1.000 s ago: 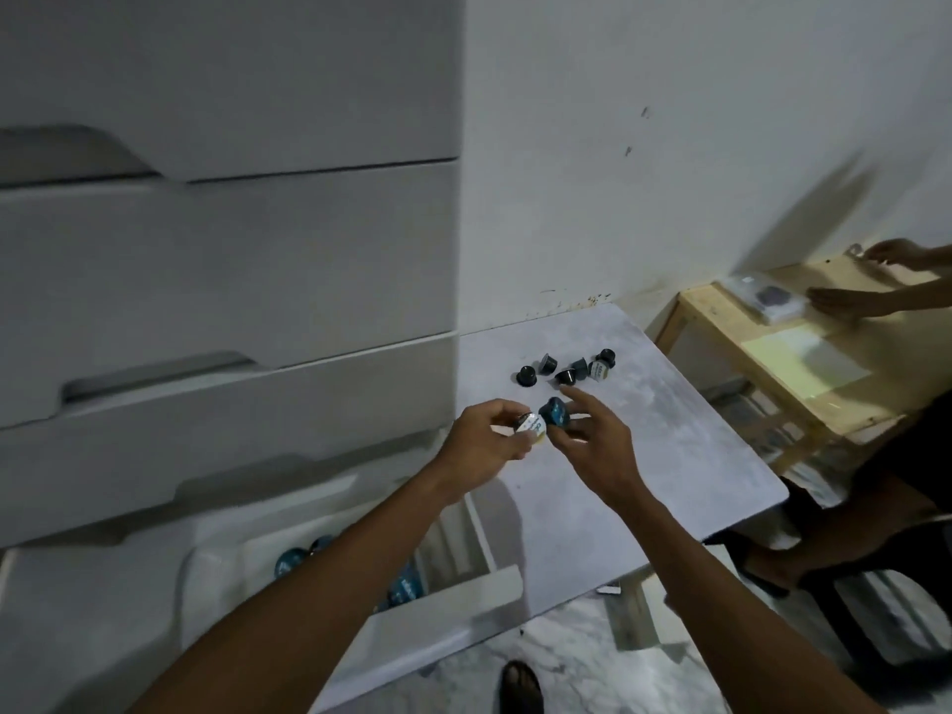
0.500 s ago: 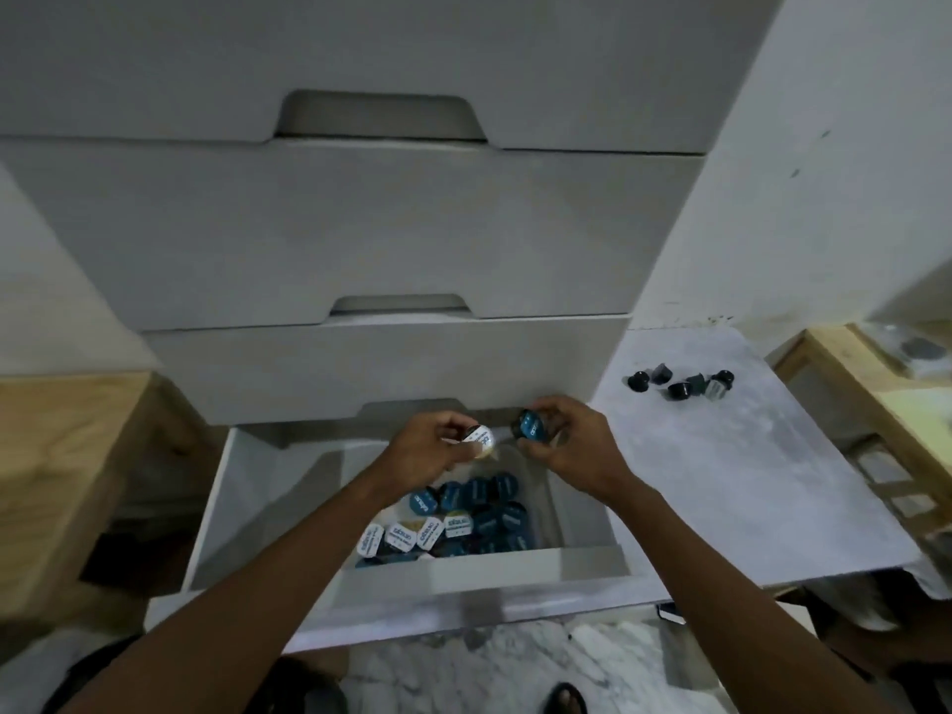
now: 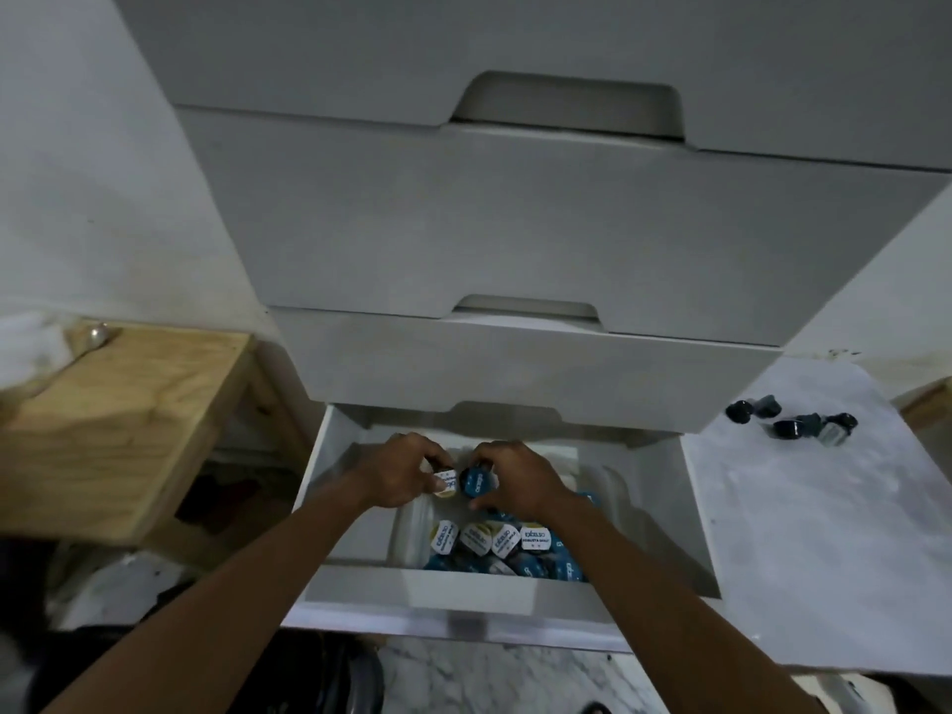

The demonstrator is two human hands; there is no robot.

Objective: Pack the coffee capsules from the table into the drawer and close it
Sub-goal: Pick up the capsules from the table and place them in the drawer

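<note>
The bottom drawer (image 3: 463, 592) of a white chest stands pulled out. Inside it lies a heap of blue and white coffee capsules (image 3: 502, 546) in a clear container. My left hand (image 3: 399, 474) is over the drawer, pinching a white-lidded capsule (image 3: 445, 481). Right beside it, my right hand (image 3: 515, 481) holds a blue-lidded capsule (image 3: 476, 481); the two capsules nearly touch. Several dark capsules (image 3: 793, 422) remain in a cluster at the far end of the white table (image 3: 824, 548) on the right.
Two shut drawers (image 3: 515, 239) with cut-out handles rise above the open one. A light wooden table (image 3: 118, 425) stands to the left, with a pale cloth on its far corner. Marbled floor (image 3: 463, 677) shows below the drawer front.
Both hands carried their capsules from above the white table leftward and down into the open drawer. My view swung left, so the chest is now central.
</note>
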